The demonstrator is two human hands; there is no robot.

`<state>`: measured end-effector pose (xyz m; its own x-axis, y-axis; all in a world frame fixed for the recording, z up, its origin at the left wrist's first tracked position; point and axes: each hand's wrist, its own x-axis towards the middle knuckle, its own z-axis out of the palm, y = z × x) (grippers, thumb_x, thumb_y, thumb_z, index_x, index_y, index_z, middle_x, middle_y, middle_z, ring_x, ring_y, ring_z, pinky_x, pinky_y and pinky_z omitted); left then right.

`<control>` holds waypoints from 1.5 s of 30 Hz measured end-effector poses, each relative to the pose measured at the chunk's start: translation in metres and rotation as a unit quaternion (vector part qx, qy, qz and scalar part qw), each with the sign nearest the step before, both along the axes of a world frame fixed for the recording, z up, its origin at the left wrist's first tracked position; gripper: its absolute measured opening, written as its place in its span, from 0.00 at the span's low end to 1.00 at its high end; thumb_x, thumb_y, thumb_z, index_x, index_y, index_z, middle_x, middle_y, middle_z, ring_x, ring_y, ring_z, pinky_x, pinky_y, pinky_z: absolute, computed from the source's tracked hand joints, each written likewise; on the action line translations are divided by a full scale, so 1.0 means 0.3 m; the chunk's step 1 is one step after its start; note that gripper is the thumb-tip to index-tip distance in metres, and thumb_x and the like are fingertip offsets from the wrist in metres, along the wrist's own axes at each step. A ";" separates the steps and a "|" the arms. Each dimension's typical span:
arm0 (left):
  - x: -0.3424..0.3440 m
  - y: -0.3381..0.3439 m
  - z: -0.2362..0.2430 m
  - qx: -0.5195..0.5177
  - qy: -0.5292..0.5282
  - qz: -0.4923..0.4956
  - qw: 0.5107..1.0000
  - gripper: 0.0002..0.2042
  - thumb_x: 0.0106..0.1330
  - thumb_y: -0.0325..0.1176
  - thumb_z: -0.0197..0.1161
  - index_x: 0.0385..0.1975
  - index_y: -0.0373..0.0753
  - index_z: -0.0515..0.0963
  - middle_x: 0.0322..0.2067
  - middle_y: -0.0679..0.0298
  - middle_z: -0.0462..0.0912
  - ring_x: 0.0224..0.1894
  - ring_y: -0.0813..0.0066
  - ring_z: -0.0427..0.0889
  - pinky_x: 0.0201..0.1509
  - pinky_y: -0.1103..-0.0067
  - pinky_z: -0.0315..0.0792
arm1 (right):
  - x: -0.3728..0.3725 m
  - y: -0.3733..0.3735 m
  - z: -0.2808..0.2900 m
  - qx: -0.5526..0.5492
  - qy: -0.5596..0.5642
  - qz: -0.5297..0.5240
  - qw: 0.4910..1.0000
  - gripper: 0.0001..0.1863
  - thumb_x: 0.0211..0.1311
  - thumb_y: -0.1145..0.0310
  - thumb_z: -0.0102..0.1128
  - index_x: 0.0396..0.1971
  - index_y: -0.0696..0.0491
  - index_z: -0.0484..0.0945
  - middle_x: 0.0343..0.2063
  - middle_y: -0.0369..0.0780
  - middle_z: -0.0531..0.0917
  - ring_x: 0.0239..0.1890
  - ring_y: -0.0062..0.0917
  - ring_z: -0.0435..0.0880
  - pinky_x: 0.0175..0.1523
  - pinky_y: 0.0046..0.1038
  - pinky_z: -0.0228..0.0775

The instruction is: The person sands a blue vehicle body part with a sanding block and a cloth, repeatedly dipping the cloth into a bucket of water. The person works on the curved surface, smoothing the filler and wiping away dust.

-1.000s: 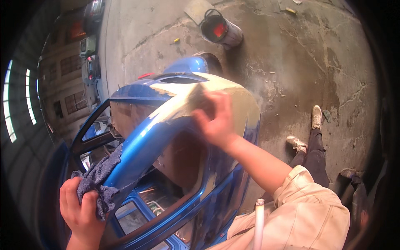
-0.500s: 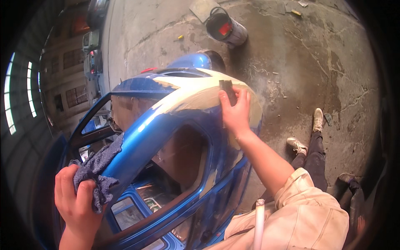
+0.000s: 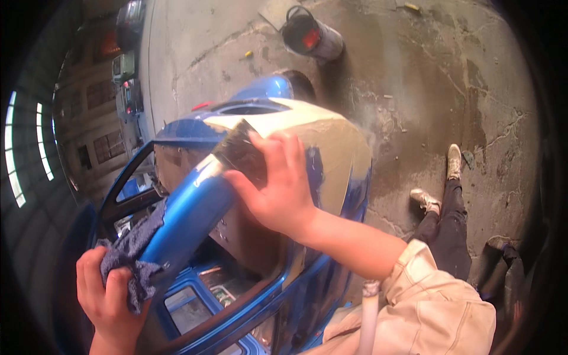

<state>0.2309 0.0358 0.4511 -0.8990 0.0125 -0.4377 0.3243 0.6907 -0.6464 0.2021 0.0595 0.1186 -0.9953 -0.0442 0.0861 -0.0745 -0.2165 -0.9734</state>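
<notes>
Beyond our right fingers [image 3: 273, 158], a bucket [image 3: 328, 47] holds something red [image 3: 310, 38]; they grip a dark pad [image 3: 241, 148] facing forward-left, long axis unclear; our left fingers [image 3: 117, 288] clutch cloth [image 3: 133, 257].

Cracked, stained concrete floor [image 3: 195, 35]; bright light strips [image 3: 44, 142] across a dark ribbed surface [image 3: 35, 225]

The blue car body [image 3: 312, 168] in front of you carries your things. Your blue-grey cloth [image 3: 143, 234] lies on its curved bar [image 3: 190, 208], and your dark, flat block [image 3: 239, 149] sits on the car farther along, by the big cream patches [image 3: 334, 136]. Around it you see a grey, cracked floor [image 3: 204, 26]. On that floor are a tall bucket [image 3: 329, 46] with something red inside, a small yellow thing [image 3: 248, 54], a pale bit [image 3: 387, 96] and two pale shoes [image 3: 454, 155].
</notes>
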 end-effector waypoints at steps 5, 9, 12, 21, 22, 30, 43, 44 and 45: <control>-0.018 0.015 -0.015 0.007 -0.007 -0.029 1.000 0.20 0.41 0.31 0.77 0.32 0.36 0.74 0.47 0.45 0.76 0.46 0.41 0.79 0.46 0.57 0.77 | -0.015 0.010 -0.365 0.033 -0.104 -0.047 0.993 0.28 0.66 0.56 0.69 0.56 0.59 0.73 0.50 0.50 0.73 0.54 0.46 0.73 0.64 0.45 0.66; 0.000 -0.009 -0.003 -0.011 -0.034 -0.044 0.998 0.20 0.42 0.32 0.77 0.32 0.36 0.74 0.48 0.44 0.76 0.46 0.41 0.79 0.46 0.56 0.77 | -0.032 0.007 -0.193 0.011 -0.181 0.000 0.983 0.27 0.68 0.51 0.66 0.53 0.59 0.75 0.50 0.51 0.72 0.55 0.46 0.72 0.63 0.45 0.65; -0.015 0.003 -0.022 0.001 -0.031 -0.023 0.999 0.20 0.43 0.33 0.77 0.32 0.36 0.74 0.48 0.44 0.75 0.46 0.40 0.79 0.46 0.56 0.77 | -0.026 0.007 0.027 -0.022 0.000 0.017 1.000 0.33 0.60 0.50 0.72 0.58 0.55 0.75 0.51 0.50 0.72 0.53 0.48 0.72 0.62 0.46 0.65; -0.032 -0.010 -0.041 0.010 -0.030 -0.039 0.999 0.20 0.43 0.33 0.78 0.33 0.36 0.75 0.48 0.44 0.76 0.46 0.40 0.79 0.46 0.56 0.77 | -0.027 0.020 -0.089 0.067 -0.103 -0.002 0.992 0.30 0.65 0.51 0.69 0.57 0.57 0.74 0.51 0.51 0.73 0.56 0.47 0.73 0.64 0.46 0.65; -0.026 -0.016 -0.046 0.007 -0.034 -0.030 0.999 0.20 0.43 0.33 0.78 0.33 0.36 0.75 0.48 0.44 0.76 0.46 0.41 0.79 0.46 0.57 0.77 | -0.010 0.009 -0.013 0.089 -0.009 0.001 0.996 0.31 0.64 0.51 0.70 0.58 0.56 0.74 0.50 0.51 0.73 0.55 0.47 0.73 0.63 0.45 0.66; -0.048 0.004 -0.048 0.001 -0.043 -0.050 0.998 0.21 0.40 0.32 0.78 0.33 0.36 0.75 0.48 0.45 0.76 0.45 0.42 0.79 0.46 0.57 0.77 | -0.005 0.017 -0.214 0.033 -0.171 -0.052 0.983 0.24 0.67 0.59 0.68 0.54 0.59 0.72 0.49 0.50 0.73 0.54 0.45 0.72 0.62 0.45 0.66; -0.031 0.010 -0.026 -0.007 -0.025 -0.023 0.999 0.19 0.44 0.34 0.75 0.33 0.36 0.73 0.49 0.42 0.75 0.47 0.38 0.78 0.48 0.55 0.76 | -0.007 0.005 -0.070 0.016 -0.012 -0.017 1.000 0.32 0.64 0.52 0.71 0.59 0.56 0.72 0.50 0.50 0.72 0.51 0.44 0.73 0.61 0.45 0.65; -0.017 0.007 -0.028 -0.017 -0.018 -0.003 1.000 0.19 0.45 0.34 0.75 0.33 0.36 0.73 0.49 0.42 0.75 0.47 0.37 0.78 0.48 0.55 0.76 | 0.008 0.012 -0.011 -0.016 0.004 0.009 1.000 0.33 0.62 0.51 0.73 0.59 0.55 0.73 0.50 0.49 0.72 0.50 0.44 0.73 0.61 0.45 0.65; -0.010 -0.001 -0.030 -0.014 -0.025 0.003 1.000 0.19 0.45 0.34 0.75 0.33 0.36 0.73 0.49 0.42 0.75 0.47 0.37 0.78 0.48 0.55 0.75 | -0.012 0.021 -0.067 -0.030 0.031 0.029 0.999 0.35 0.59 0.51 0.74 0.61 0.54 0.73 0.50 0.48 0.72 0.51 0.43 0.73 0.62 0.44 0.65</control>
<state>0.2280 0.0355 0.4420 -0.8757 -0.0056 -0.4828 0.3529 0.6750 -0.6480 0.1987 0.0657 0.0986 -0.9837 -0.0952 0.1526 -0.1205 -0.2810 -0.9521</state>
